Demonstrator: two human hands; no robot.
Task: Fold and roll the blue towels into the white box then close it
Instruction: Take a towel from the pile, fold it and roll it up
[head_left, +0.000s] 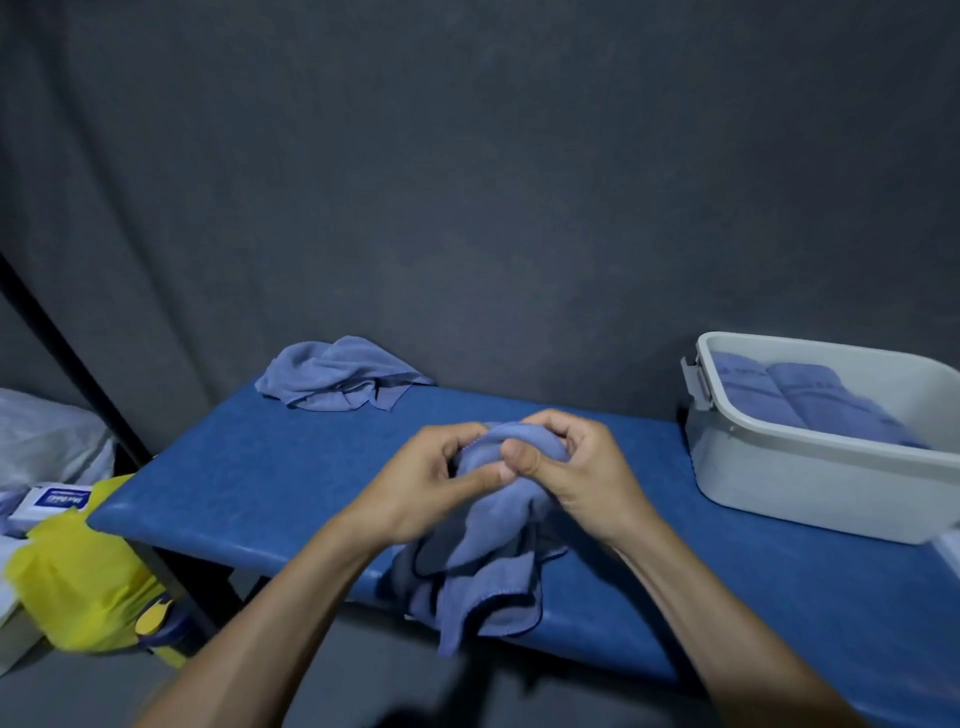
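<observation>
My left hand (423, 480) and my right hand (569, 470) both grip the top of a crumpled blue towel (485, 577), held above the middle of the blue bench (249, 467). The towel hangs down from my fingers, its dark-edged lower part draping past the bench's front edge. A second blue towel (340, 376) lies bunched at the bench's back left. The white box (810, 483) stands open at the right end, with two rolled blue towels (810, 397) lying side by side inside. No lid is in view.
A dark grey curtain backs the bench. To the left, below bench level, are a yellow bag (78, 577), a small white and blue carton (49, 501) and a clear plastic bag (47, 436). A black pole (72, 358) slants along the left side.
</observation>
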